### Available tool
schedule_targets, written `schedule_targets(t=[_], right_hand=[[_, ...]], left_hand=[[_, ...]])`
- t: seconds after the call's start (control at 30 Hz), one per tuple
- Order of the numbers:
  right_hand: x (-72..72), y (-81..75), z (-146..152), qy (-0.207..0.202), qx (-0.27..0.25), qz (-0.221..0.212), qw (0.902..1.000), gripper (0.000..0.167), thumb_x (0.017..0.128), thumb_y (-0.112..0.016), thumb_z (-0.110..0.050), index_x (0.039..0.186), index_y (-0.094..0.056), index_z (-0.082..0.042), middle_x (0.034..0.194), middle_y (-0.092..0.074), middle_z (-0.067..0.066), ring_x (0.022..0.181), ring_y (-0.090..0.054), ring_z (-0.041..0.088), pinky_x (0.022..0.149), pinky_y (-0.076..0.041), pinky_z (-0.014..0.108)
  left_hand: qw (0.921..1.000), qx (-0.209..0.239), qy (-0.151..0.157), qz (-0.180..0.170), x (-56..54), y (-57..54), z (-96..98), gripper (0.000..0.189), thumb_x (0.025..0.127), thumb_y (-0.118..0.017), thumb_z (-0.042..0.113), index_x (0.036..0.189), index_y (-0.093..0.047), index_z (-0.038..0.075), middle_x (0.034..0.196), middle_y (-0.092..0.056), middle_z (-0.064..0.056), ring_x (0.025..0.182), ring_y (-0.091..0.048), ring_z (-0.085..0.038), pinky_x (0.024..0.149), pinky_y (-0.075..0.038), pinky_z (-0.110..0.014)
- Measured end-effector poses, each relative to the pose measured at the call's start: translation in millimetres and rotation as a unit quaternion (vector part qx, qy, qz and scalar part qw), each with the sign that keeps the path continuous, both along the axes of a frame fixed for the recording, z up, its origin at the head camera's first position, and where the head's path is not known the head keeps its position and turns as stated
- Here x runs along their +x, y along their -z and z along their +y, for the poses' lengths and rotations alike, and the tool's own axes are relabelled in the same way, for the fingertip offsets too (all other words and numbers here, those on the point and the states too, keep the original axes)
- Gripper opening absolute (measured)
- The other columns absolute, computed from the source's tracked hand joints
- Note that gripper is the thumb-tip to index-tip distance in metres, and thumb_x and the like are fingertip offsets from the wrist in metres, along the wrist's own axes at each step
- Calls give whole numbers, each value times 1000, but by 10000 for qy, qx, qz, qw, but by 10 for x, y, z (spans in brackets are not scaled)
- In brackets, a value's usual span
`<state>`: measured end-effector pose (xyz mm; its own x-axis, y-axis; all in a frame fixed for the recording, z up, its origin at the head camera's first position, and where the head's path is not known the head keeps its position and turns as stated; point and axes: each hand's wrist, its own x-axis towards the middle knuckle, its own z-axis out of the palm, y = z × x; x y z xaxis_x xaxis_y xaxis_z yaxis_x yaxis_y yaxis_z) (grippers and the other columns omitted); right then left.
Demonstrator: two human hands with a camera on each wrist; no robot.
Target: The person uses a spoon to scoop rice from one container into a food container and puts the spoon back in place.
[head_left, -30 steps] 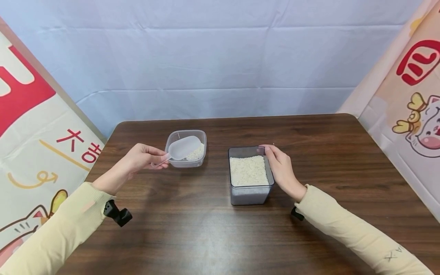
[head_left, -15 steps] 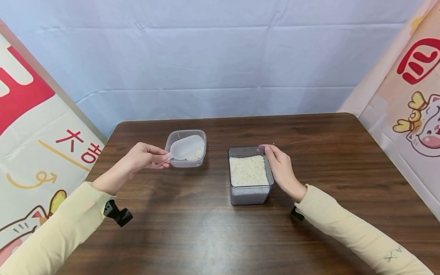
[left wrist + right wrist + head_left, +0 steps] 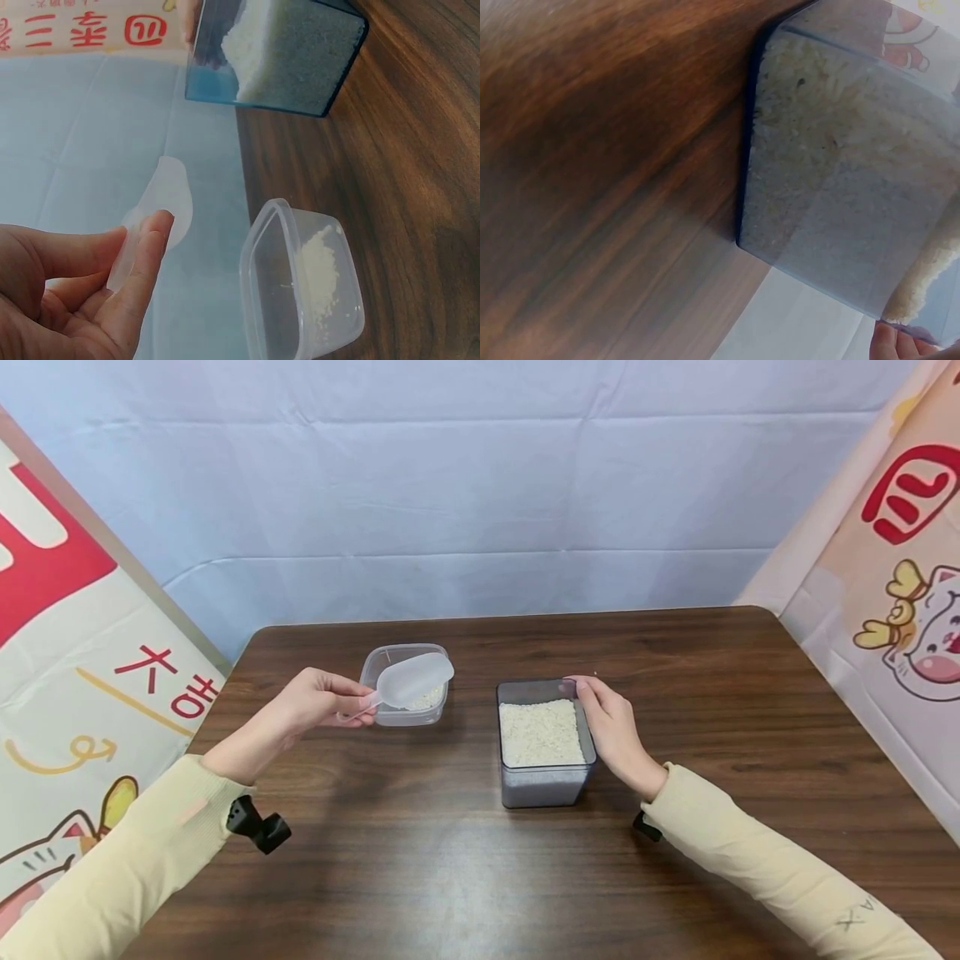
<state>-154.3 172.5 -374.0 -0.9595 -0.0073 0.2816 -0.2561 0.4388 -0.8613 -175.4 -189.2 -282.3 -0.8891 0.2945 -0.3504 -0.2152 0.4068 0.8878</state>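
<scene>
My left hand (image 3: 322,697) pinches the handle of a translucent white scoop (image 3: 415,682) between thumb and fingers. The scoop hangs over a small clear plastic container (image 3: 408,718), which has some rice (image 3: 321,274) in it. In the left wrist view the scoop (image 3: 166,199) stands above and apart from the container's rim. My right hand (image 3: 611,727) grips the far right rim of a tall, smoky clear bin (image 3: 543,787), largely filled with rice (image 3: 542,733). In the right wrist view the fingertips (image 3: 900,343) show at the bin's rim.
Both containers stand on a dark wood-grain table (image 3: 465,877), the bin to the right of the small container. A pale cloth (image 3: 465,485) hangs behind the table. Printed banners (image 3: 911,610) flank it on both sides.
My left hand has moved slightly to the right, bringing the scoop's tip across to the small container's right rim in the head view. The right hand and the bin have stayed in place.
</scene>
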Motion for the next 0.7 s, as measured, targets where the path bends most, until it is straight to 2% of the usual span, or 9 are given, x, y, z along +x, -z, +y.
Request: schedule_targets(t=[0.23,0.43,0.7], right_hand=[[3,7,0,-10,-2,25,10000,39,100,-35,-26,114,-58,1,109,-63,17,105,-56,26,93,-43,38],[20,11,6,-17,56,9,10000,40,100,-34,-28,114,-58,0,109,-63,15,105,-56,24,92,-44,37],[5,2,2,-12,-34,11,10000,38,100,-35,-25,115,-58,1,110,-62,17,105,-56,26,93,-43,38]], left_hand=[[10000,19,74,-30,27,-45,19,38,86,-60,4,118,-51,-15,88,-68,-12,77,-66,-12,77,-55,-27],[9998,38,181,38,53,-67,45,37,86,-60,3,117,-52,-16,89,-68,-15,78,-66,-13,74,-55,-25],[9998,30,175,51,73,-98,79,37,86,-62,4,115,-53,-17,82,-68,-9,75,-66,-12,75,-55,-27]])
